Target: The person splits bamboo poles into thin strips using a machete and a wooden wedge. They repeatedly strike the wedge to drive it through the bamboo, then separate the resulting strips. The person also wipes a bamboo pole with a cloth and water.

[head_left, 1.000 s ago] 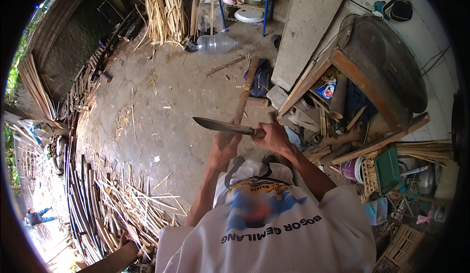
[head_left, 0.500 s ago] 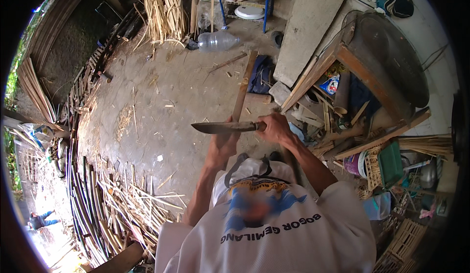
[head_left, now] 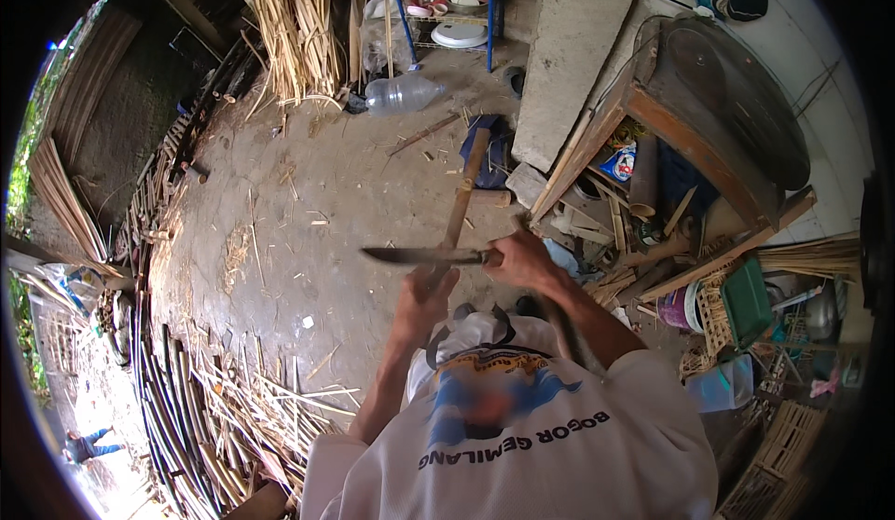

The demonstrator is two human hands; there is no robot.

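My right hand [head_left: 524, 257] is closed round the handle of a big knife [head_left: 419, 255] with a wide dark blade. The blade points left and lies crosswise over a bamboo strip [head_left: 464, 184]. Below the blade, my left hand [head_left: 425, 296] grips the near end of that strip. From there the strip slants up and away, its far end over a dark blue cloth [head_left: 491, 158] on the floor. Whether the edge has bitten into the bamboo cannot be seen.
Split bamboo sticks [head_left: 270, 399] lie piled at the lower left, and a tall bundle [head_left: 296, 35] stands at the back. A clear plastic bottle [head_left: 403, 94] lies near a blue-framed rack [head_left: 457, 12]. On the right are a wooden frame [head_left: 690, 138], a green basket [head_left: 746, 304] and a concrete pillar [head_left: 573, 63].
Both hands have come slightly nearer my body, along with the bamboo strip. The knife has dropped a little lower in view and still crosses the strip. My head view has shifted slightly.
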